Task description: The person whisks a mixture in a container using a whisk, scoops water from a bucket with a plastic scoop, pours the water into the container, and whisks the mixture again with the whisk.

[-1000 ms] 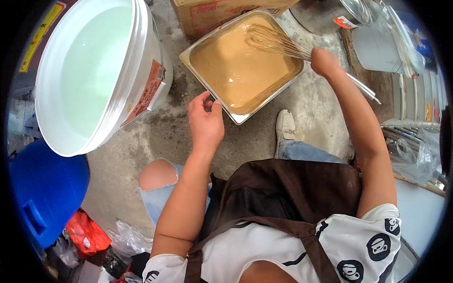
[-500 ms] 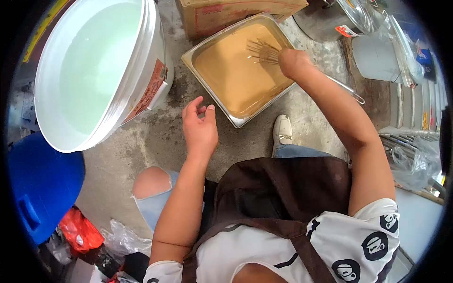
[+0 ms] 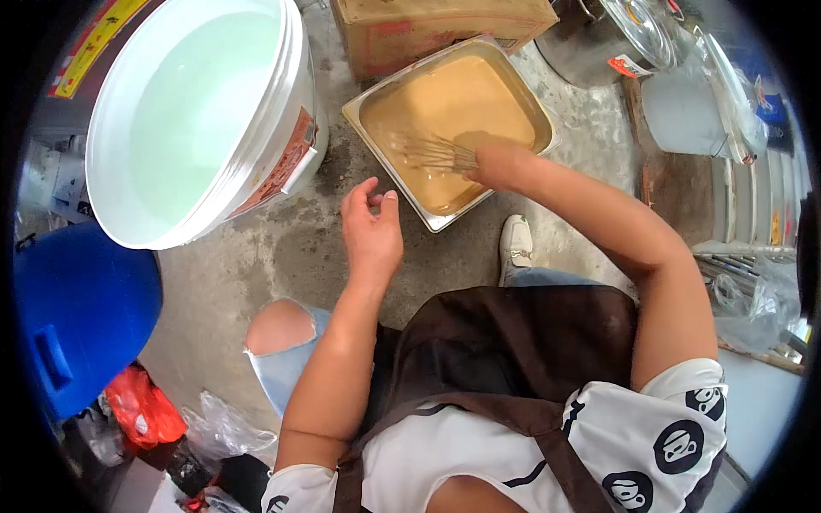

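Note:
A rectangular metal pan (image 3: 434,224) stands on the floor, holding a smooth tan liquid (image 3: 466,90). My right hand (image 3: 500,165) is closed around a wire whisk (image 3: 434,153) over the pan's near side. The whisk's wires dip into the liquid towards the left wall and are a little blurred; its handle is hidden by my hand and forearm. Just outside the pan's near left side, my left hand (image 3: 373,227) hangs in the air with loosely bent fingers, thumb apart, holding nothing.
Left of the pan stands a large white bucket (image 3: 295,128) of pale greenish liquid. A cardboard box (image 3: 428,38) touches or nearly touches the pan's far side. A lidded metal pot (image 3: 590,51) is at far right, a blue barrel (image 3: 94,308) at lower left. My shoe (image 3: 516,244) is close by.
My right hand has swept the whisk left and nearer through the liquid, from the pan's right side. The whole view has shifted slightly. My left hand keeps its loose pose.

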Tool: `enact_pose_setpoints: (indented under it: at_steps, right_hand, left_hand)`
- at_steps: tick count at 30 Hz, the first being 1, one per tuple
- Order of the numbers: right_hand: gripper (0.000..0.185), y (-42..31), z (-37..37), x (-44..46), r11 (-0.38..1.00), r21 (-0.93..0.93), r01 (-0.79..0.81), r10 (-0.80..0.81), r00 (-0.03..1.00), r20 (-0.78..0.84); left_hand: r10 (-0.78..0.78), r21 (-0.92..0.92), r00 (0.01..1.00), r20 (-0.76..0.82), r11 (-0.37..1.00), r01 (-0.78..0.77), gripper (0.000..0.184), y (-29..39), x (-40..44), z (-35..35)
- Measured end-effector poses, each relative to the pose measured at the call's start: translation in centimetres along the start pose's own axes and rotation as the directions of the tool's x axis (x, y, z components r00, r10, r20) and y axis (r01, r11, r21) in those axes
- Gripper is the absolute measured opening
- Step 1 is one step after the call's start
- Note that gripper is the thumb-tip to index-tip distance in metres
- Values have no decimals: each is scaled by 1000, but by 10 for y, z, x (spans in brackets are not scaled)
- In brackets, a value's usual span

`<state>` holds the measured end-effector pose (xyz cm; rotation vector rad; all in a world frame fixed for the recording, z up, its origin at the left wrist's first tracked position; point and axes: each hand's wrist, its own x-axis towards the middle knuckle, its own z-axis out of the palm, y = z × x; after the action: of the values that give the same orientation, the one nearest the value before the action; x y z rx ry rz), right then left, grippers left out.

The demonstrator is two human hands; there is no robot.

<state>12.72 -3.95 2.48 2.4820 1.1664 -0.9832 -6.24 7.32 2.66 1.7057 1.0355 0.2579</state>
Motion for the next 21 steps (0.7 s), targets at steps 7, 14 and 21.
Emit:
enact_pose_setpoints:
  at_steps: [7, 14, 21]
  right_hand:
    - [39, 39, -11, -12, 955, -296, 12, 34, 988, 151]
    - [20, 98, -38, -3, 833, -535, -142, 168, 986, 0]
    - [38, 111, -26, 26, 887, -308, -344, 292, 935, -204]
  left_hand:
    - [18, -57, 997, -81, 998, -23, 32, -6, 8, -7]
    - [-21, -37, 993, -117, 999, 17, 33, 1, 4, -24]
    - [27, -25, 989, -147, 999, -31, 31, -14, 5, -26]
